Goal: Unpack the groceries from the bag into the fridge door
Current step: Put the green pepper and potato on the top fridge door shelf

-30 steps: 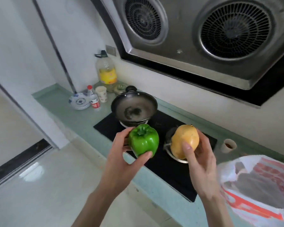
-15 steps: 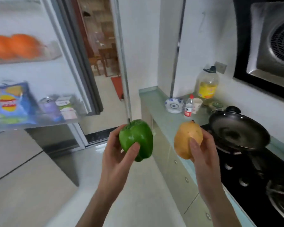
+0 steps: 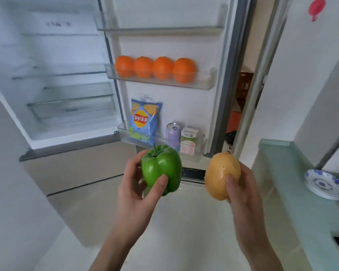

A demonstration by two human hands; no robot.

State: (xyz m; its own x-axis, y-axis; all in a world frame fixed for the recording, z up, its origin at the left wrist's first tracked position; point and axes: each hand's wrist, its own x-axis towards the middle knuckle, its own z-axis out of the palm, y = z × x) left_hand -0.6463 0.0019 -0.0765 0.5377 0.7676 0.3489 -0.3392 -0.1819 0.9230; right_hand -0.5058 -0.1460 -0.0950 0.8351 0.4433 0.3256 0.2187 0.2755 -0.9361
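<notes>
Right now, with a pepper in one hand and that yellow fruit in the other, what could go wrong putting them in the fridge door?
1. The middle shelf already holds four oranges in a row, so only a small gap shows at its right end; squeezing something in could knock one out.
2. Both the left hand and right hand are full, holding the green pepper and yellow fruit, so nothing is free to catch a slip.

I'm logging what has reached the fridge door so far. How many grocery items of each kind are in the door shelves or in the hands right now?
Oranges, middle door shelf: 4
Chip bag, bottom door shelf: 1
Can, bottom door shelf: 1
Carton, bottom door shelf: 1
Green pepper, in left hand: 1
Yellow fruit, in right hand: 1
Total: 9
</notes>
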